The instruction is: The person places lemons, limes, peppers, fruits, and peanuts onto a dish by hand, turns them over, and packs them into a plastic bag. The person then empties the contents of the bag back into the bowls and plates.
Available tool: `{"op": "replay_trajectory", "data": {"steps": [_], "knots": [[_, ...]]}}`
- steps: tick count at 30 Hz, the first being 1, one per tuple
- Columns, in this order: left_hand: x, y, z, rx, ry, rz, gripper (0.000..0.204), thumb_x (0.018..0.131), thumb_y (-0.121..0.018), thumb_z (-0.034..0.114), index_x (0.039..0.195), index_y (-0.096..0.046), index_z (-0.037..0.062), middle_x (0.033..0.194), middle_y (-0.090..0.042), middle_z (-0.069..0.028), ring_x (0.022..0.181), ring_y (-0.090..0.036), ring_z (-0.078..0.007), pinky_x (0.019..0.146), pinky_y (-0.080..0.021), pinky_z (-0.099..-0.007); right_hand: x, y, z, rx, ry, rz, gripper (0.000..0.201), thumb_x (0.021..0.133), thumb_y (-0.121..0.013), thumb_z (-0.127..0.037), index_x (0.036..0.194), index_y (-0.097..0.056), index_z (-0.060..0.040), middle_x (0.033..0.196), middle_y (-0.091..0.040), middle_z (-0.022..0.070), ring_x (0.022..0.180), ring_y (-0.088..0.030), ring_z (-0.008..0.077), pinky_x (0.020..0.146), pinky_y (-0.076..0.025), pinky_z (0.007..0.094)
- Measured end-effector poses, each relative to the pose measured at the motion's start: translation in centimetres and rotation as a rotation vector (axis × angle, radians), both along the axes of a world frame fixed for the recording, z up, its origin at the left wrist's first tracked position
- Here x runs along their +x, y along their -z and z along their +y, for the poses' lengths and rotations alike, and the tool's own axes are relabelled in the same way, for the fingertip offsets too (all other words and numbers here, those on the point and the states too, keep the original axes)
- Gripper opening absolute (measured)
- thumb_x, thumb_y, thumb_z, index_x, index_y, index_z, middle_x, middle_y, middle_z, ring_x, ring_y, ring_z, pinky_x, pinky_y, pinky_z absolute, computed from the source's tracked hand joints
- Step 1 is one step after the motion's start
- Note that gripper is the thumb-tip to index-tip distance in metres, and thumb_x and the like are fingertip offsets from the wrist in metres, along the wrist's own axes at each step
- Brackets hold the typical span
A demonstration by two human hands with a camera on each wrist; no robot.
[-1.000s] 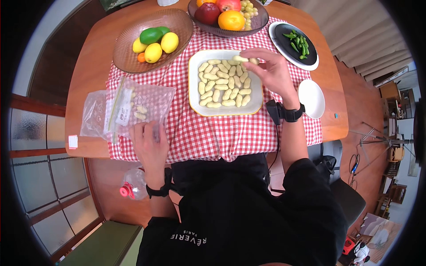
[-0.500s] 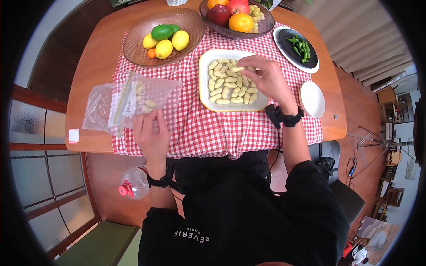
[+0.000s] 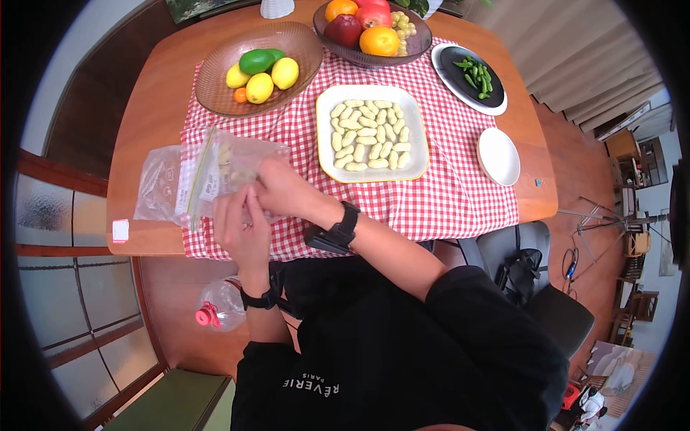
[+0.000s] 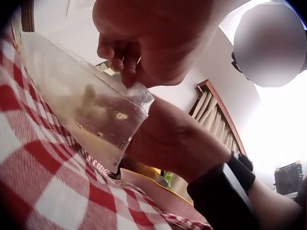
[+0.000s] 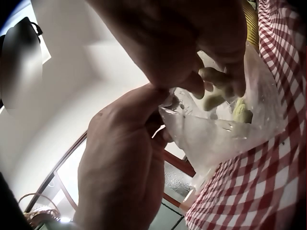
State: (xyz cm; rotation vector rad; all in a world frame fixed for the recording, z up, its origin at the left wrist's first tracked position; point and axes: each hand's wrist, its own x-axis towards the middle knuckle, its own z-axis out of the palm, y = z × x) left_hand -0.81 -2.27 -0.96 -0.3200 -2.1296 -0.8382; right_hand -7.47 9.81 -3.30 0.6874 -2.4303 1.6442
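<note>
My left hand pinches the near edge of a clear zip bag lying on the checked cloth. My right hand reaches across from the right and has its fingers inside the bag's mouth. In the right wrist view, the fingertips of that hand close around pale peanuts, and another peanut lies in the bag below them. The left wrist view shows the clouded bag wall with the right hand behind it. A white yellow-rimmed tray holds many peanuts in loose rows.
Beyond stand a brown bowl of lemons and green fruit and a second bowl of mixed fruit. At the right are a plate of green peppers and a white dish. Another clear bag lies left; a bottle is below the table.
My right hand, holding peanuts over the tray's upper right, has swung left into the bag's mouth. The left hand stays at the bag's edge. The tray's upper right is uncovered.
</note>
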Motion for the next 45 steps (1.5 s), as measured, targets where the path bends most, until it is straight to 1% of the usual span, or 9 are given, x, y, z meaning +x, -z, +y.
{"op": "replay_trajectory", "data": {"steps": [6, 8, 12, 17, 24, 26, 30, 39, 45], "knots": [[0.6, -0.1, -0.5, 0.073, -0.094, -0.117, 0.021, 0.099, -0.071, 0.001, 0.120, -0.072, -0.0018, 0.099, -0.071, -0.0145, 0.078, -0.065, -0.0239, 0.070, -0.052, -0.0358, 1.5, -3.5, 3.5, 0.100, -0.229, -0.160, 0.022, 0.096, -0.053, 0.000, 0.112, -0.064, 0.0108, 0.108, -0.064, 0.0311, 0.109, -0.064, 0.0473, 0.090, -0.051, 0.0523], [0.5, -0.8, 0.2, 0.526, -0.022, 0.056, 0.055, 0.101, -0.064, -0.002, 0.154, -0.050, 0.0014, 0.114, -0.069, -0.0210, 0.079, -0.064, -0.0214, 0.070, -0.053, -0.0335, 2.7, -4.7, 5.2, 0.110, -0.234, -0.119, 0.024, 0.097, -0.055, 0.001, 0.116, -0.066, 0.0096, 0.112, -0.066, 0.0300, 0.109, -0.064, 0.0475, 0.090, -0.052, 0.0510], [0.1, -6.1, -1.7, 0.513, -0.027, 0.476, 0.082, 0.100, -0.058, -0.002, 0.170, -0.016, 0.0085, 0.124, -0.062, -0.0336, 0.082, -0.064, -0.0238, 0.071, -0.052, -0.0335, 4.5, -6.7, 10.5, 0.027, -0.118, 0.025, 0.028, 0.097, -0.063, 0.001, 0.122, -0.073, 0.0036, 0.114, -0.074, 0.0238, 0.104, -0.072, 0.0411, 0.092, -0.057, 0.0430], [-0.3, -8.8, -3.7, 0.560, 0.050, 0.742, 0.079, 0.102, -0.055, 0.005, 0.170, -0.016, 0.0103, 0.125, -0.061, -0.0362, 0.079, -0.065, -0.0267, 0.074, -0.053, -0.0373, 3.5, -8.5, 20.0, 0.229, 0.303, -0.024, 0.023, 0.097, -0.074, -0.008, 0.118, -0.078, 0.0012, 0.110, -0.080, 0.0187, 0.098, -0.079, 0.0273, 0.088, -0.061, 0.0366], [-1.5, -6.8, 2.5, 0.489, 0.062, 0.482, 0.078, 0.102, -0.053, 0.009, 0.169, -0.014, 0.0054, 0.114, -0.067, -0.0303, 0.079, -0.064, -0.0275, 0.075, -0.052, -0.0378, 0.8, -8.7, 25.5, 0.545, 0.257, -0.139, 0.044, 0.088, -0.083, -0.018, 0.126, -0.074, 0.0032, 0.104, -0.076, 0.0251, 0.091, -0.076, 0.0355, 0.085, -0.061, 0.0430], [-1.6, -4.4, 3.4, 0.633, 0.200, 0.363, 0.062, 0.097, -0.054, 0.002, 0.158, -0.041, -0.0024, 0.099, -0.070, -0.0227, 0.077, -0.064, -0.0255, 0.074, -0.052, -0.0368, 0.2, -8.2, 25.9, 0.581, 0.214, -0.089, 0.048, 0.087, -0.084, -0.017, 0.130, -0.073, 0.0014, 0.111, -0.075, 0.0228, 0.091, -0.075, 0.0323, 0.084, -0.061, 0.0418], [-2.1, -2.9, 3.9, 0.407, 0.491, -0.068, 0.023, 0.084, -0.058, -0.010, 0.098, -0.075, -0.0062, 0.076, -0.065, -0.0160, 0.073, -0.063, -0.0234, 0.072, -0.050, -0.0340, -1.0, -6.6, 26.3, 0.638, 0.151, -0.048, 0.061, 0.082, -0.089, -0.016, 0.137, -0.069, -0.0015, 0.125, -0.070, 0.0209, 0.094, -0.074, 0.0303, 0.086, -0.061, 0.0409], [-6.3, -4.3, 9.3, -0.393, 0.641, -0.440, 0.060, 0.084, -0.083, 0.010, 0.140, -0.063, 0.0043, 0.141, -0.057, -0.0183, 0.127, -0.059, -0.0379, 0.103, -0.050, -0.0478, -0.5, -7.3, 25.4, 0.664, 0.069, -0.129, 0.070, 0.077, -0.092, -0.019, 0.141, -0.066, -0.0049, 0.131, -0.068, 0.0185, 0.107, -0.073, 0.0335, 0.097, -0.059, 0.0418], [-10.2, -3.2, 12.7, -0.695, 0.576, -0.617, 0.087, 0.075, -0.092, 0.021, 0.153, -0.053, 0.0098, 0.150, -0.050, -0.0152, 0.137, -0.048, -0.0372, 0.111, -0.041, -0.0519, -0.1, -8.2, 25.3, 0.782, -0.016, -0.125, 0.077, 0.074, -0.091, -0.015, 0.145, -0.064, -0.0100, 0.136, -0.065, 0.0161, 0.120, -0.069, 0.0347, 0.102, -0.057, 0.0430]]}}
